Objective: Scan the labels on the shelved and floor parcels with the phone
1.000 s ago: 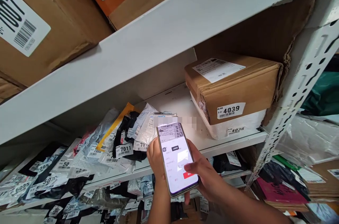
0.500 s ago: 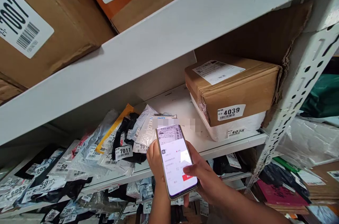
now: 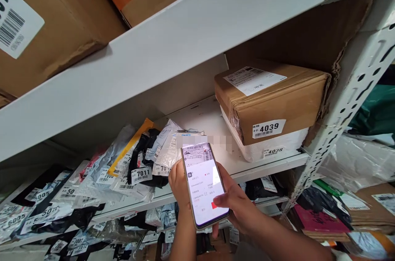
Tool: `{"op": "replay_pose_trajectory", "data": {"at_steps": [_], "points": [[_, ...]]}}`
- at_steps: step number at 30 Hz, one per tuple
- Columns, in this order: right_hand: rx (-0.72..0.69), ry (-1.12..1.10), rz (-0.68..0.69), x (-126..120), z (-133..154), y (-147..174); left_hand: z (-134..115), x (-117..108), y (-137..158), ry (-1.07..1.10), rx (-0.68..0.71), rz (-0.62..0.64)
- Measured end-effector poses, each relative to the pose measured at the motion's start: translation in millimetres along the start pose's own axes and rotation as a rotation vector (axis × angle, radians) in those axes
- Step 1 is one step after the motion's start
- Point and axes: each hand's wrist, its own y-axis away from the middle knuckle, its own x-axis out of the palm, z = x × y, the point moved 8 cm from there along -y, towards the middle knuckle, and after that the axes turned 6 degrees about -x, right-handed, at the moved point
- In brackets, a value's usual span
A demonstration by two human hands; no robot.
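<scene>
Both forearms rise from six o'clock toward the lower centre of the view. The left hand [image 3: 178,182] sits upright, its fingers curled closed in a grip, knuckles facing nine o'clock. The right hand [image 3: 239,207] comes in from four o'clock, palm inward, thumb stretched flat toward nine o'clock.
</scene>
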Motion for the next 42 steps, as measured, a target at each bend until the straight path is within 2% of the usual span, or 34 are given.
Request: {"op": "replay_pose_trajectory", "data": {"at_steps": [7,12,15,19,24,26,31,33,35,36,37,38,39,40,42], "points": [[0.004,0.043,0.065,-3.2,-2.9,7.6,-15.4,-9.6,0.4,-0.112,0.144,-0.121],[-0.019,0.041,0.094,-7.4,-1.5,14.6,-19.6,-10.5,-0.2,-0.118,0.165,-0.124],[-0.036,0.069,0.073,-14.9,4.6,25.5,-22.4,-12.3,-1.8,-0.088,0.142,-0.119],[-0.041,0.113,0.085,-27.1,13.3,44.2,-19.5,-10.1,-3.6,-0.108,0.044,-0.098],[0.017,0.055,0.138,-47.2,7.6,73.8,-14.2,-8.7,-7.3,-0.167,-0.052,-0.108],[0.046,0.077,0.064,-62.4,4.7,90.9,-15.1,-8.7,-10.9,-0.185,-0.067,-0.102],[0.028,0.143,-0.401,-113.6,15.6,152.8,-23.1,-9.6,-9.3,-0.128,-0.061,-0.093],[0.011,0.139,-0.56,-128.4,20.3,178.9,-29.1,-19.1,8.8,-0.047,-0.01,-0.212],[-0.007,0.161,-0.682,-139.8,23.2,199.9,-37.7,-29.5,41.8,0.043,0.095,-0.349],[-0.021,0.175,-0.723,-144.2,24.3,207.3,-42.5,-31.2,61.4,0.102,0.157,-0.372],[-0.036,0.188,-0.747,-147.7,25.1,212.2,-47.9,-26.0,79.9,0.193,0.22,-0.299],[-0.053,0.2,-0.758,-150.7,25.4,214.6,-53.0,-13.8,97.0,0.318,0.251,-0.134],[-0.065,0.211,-0.757,-153.4,25.0,214.8,-56.8,3.2,114.1,0.452,0.225,0.078],[-0.066,0.223,-0.746,-155.9,23.3,213.2,-59.6,25.1,132.7,0.586,0.133,0.328],[-0.056,0.254,-0.723,-162.5,17.2,206.8,-63.3,68.2,176.6,0.839,-0.201,0.758]]}}
